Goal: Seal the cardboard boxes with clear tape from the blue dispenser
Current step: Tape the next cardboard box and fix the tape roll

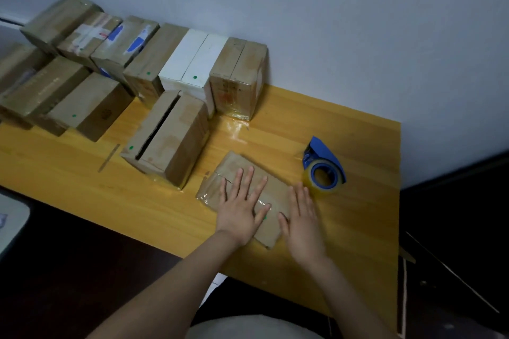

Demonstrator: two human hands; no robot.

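- Your left hand [242, 206] lies flat, fingers spread, on the box [237, 173].
- Right hand [301, 217] flat on its edge.
- Dispenser [323, 168] just beside.

A packing room: taped cardboard boxes [143, 63] crowd a wooden table [344, 124].

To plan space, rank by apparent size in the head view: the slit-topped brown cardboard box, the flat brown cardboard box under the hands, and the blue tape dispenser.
1. slit-topped brown cardboard box
2. flat brown cardboard box
3. blue tape dispenser
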